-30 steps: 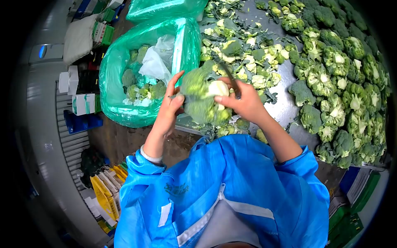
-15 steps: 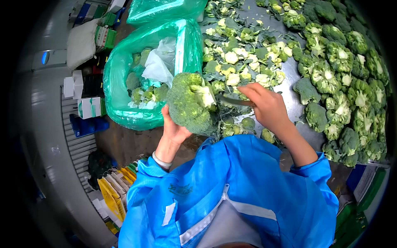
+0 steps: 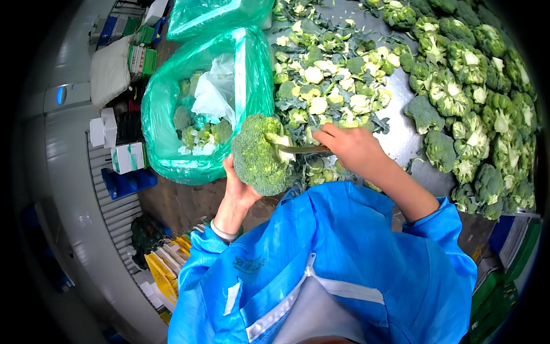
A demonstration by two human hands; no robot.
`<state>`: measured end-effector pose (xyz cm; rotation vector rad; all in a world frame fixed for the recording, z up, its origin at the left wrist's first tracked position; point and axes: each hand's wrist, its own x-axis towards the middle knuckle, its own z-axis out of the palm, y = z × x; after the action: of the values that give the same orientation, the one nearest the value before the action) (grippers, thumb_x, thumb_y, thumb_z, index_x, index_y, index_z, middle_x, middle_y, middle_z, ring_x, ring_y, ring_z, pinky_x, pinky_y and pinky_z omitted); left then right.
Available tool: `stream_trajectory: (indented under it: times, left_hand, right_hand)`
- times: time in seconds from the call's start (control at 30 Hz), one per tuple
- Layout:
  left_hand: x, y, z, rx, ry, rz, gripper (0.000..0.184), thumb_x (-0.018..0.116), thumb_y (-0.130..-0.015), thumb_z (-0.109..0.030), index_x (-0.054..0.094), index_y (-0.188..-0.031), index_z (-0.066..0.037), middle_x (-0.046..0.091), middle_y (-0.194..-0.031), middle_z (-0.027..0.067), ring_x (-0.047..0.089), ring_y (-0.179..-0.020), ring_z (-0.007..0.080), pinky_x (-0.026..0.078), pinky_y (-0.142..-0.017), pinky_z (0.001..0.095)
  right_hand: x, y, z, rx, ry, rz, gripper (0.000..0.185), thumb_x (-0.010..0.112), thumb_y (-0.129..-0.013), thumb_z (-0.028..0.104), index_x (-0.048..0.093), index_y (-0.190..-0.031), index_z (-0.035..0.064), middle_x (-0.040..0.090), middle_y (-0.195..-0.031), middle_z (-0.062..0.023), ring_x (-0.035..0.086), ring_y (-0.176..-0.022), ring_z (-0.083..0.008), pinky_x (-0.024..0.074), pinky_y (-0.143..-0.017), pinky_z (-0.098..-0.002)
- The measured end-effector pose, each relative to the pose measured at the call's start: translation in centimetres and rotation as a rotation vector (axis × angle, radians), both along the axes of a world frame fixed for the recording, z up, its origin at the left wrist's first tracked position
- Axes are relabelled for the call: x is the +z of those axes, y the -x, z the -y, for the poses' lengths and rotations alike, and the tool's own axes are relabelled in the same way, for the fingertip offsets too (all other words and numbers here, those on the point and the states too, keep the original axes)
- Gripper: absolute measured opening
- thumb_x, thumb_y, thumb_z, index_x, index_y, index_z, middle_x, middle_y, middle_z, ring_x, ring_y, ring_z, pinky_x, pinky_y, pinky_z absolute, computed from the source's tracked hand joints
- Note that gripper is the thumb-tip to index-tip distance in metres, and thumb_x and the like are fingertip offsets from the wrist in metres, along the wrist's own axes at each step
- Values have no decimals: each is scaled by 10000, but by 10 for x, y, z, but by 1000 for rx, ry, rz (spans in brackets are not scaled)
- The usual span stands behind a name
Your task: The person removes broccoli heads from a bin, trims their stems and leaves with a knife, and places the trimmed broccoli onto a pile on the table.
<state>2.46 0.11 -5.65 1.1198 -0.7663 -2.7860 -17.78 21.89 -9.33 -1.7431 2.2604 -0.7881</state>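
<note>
A large broccoli head [image 3: 259, 157] is held up in my left hand [image 3: 240, 192], its pale stem facing right. The fingers of that hand are mostly hidden behind the head. My right hand [image 3: 350, 148] is closed around a knife [image 3: 306, 149], whose blade touches the head near the stem. Behind the knife, cut florets and leafy trimmings [image 3: 318, 105] lie scattered over the metal table [image 3: 397, 143]. Left of the head is a crate lined with green plastic [image 3: 163, 152], holding some broccoli pieces and a crumpled translucent sheet [image 3: 215, 92].
Many broccoli heads [image 3: 447, 94] are piled along the right side of the table. Another green-lined crate [image 3: 217, 17] stands at the top. White boxes [image 3: 127, 157] and a blue bin [image 3: 129, 182] are at the left, with yellow crates [image 3: 162, 275] lower down.
The broccoli head has been turned so that its stem faces right. Compared with half a second ago, the knife has moved left onto the stem area, and my right hand has moved slightly left.
</note>
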Motion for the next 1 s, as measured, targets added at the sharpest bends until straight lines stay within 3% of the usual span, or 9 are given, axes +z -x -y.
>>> stream_trajectory:
  times: [0.2, 0.3, 0.4, 0.47, 0.6, 0.63, 0.73, 0.93, 1.0]
  left_hand:
    - [6, 11, 1, -38, 20, 58, 795, 429, -860, -739, 467, -1418, -175, 533, -1385, 95, 580, -1176, 334, 498, -958, 554]
    - [4, 11, 8, -81, -109, 3, 814, 423, -863, -744, 456, -1432, -164, 546, -1384, 86, 568, -1213, 303, 486, -992, 501]
    - [2, 24, 9, -60, -157, -27, 808, 389, -874, -753, 472, -1422, -165, 569, -1359, 84, 590, -1185, 291, 518, -961, 465]
    - [-22, -3, 27, -174, -365, -159, 805, 371, -881, -757, 479, -1417, -167, 579, -1344, 84, 603, -1167, 289, 538, -934, 456]
    - [1, 12, 15, -78, -177, 2, 797, 364, -889, -751, 482, -1410, -160, 583, -1333, 83, 608, -1161, 285, 537, -934, 481]
    - [18, 29, 1, 74, -71, 169, 723, 400, -906, -684, 514, -1364, -136, 603, -1280, 143, 618, -1078, 399, 599, -754, 490]
    - [19, 27, -4, 13, 12, 161, 738, 371, -906, -704, 512, -1368, -147, 586, -1314, 125, 607, -1139, 341, 574, -807, 527]
    - [-9, 15, 10, 12, -290, 16, 717, 454, -883, -708, 518, -1343, -162, 563, -1242, 99, 516, -800, 299, 567, -572, 285]
    - [-1, 15, 5, 99, -328, 68, 831, 416, -839, -807, 484, -1366, -168, 566, -1201, 97, 514, -759, 289, 570, -563, 280]
  right_hand:
    - [-14, 1, 6, -8, 44, 63, 415, 624, -738, -14, 573, -1137, 89, 574, -905, -74, 644, -641, -272, 533, -557, -381]
    - [-1, -2, 16, -377, -370, -42, 392, 602, -753, -33, 589, -1132, 65, 610, -907, -96, 663, -708, -288, 547, -606, -390]
    - [-40, 5, 13, -315, 230, 235, 363, 590, -777, -37, 612, -1126, 57, 650, -955, -100, 677, -753, -294, 554, -630, -391]
    - [-3, -3, 9, -165, 226, 293, 385, 585, -788, -49, 627, -1143, 95, 644, -1013, -78, 674, -750, -293, 550, -641, -412]
    - [16, 4, 13, -67, -14, 100, 368, 614, -764, -26, 608, -1107, 108, 610, -996, -69, 658, -689, -295, 531, -582, -395]
    - [15, 7, 15, -39, -27, 75, 357, 619, -760, -18, 602, -1094, 106, 604, -995, -70, 655, -677, -295, 527, -567, -387]
    - [5, 10, 16, 35, -31, 63, 310, 601, -766, -13, 586, -1059, 86, 616, -960, -95, 661, -674, -308, 534, -563, -385]
    - [-21, 17, -1, -427, -330, -6, 323, 588, -771, -6, 591, -1088, 57, 648, -935, -144, 669, -686, -340, 554, -608, -444]
    - [-19, 1, -7, -226, 38, 236, 459, 645, -791, 74, 577, -1245, 86, 651, -1121, -131, 689, -823, -329, 569, -697, -424]
